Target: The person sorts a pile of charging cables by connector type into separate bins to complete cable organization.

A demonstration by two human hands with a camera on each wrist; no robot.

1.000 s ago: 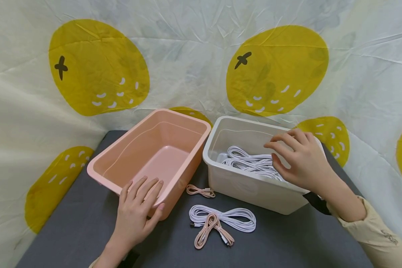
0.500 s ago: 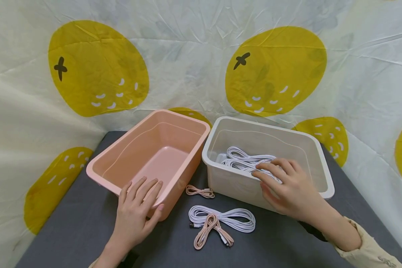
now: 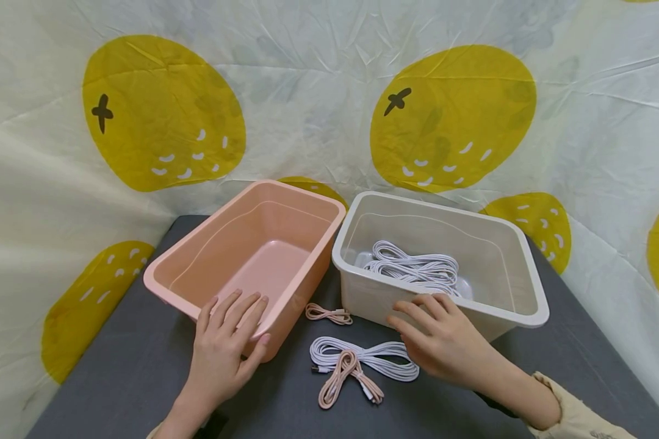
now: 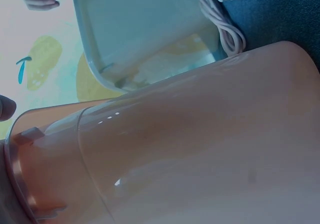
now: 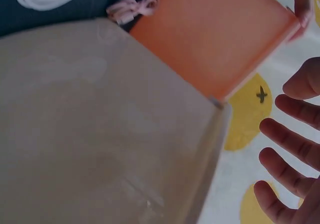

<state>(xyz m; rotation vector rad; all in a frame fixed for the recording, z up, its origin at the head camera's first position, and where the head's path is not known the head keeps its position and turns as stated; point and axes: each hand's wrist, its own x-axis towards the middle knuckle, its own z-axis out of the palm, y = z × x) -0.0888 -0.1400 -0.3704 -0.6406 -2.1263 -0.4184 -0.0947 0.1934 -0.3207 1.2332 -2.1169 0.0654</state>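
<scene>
White cable bundle (image 3: 365, 356) sits on the bench (image 3: 285, 402), just beside the right hand (image 3: 445, 341) (grip relaxed, nothing held). Left hand (image 3: 222, 347) rests over pink bin (image 3: 274, 256) rim, fingers straight. Peach cable (image 3: 367, 380) overlaps the white bundle; more white cables (image 3: 412, 268) inside cream bin (image 3: 373, 299).

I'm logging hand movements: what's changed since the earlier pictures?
The right hand moved from over the right side of the white bin, leftward and toward the person, to in front of it. Nothing was visibly grasped or released. The left hand stayed on the pink bin; bins and cables stayed put.
</scene>
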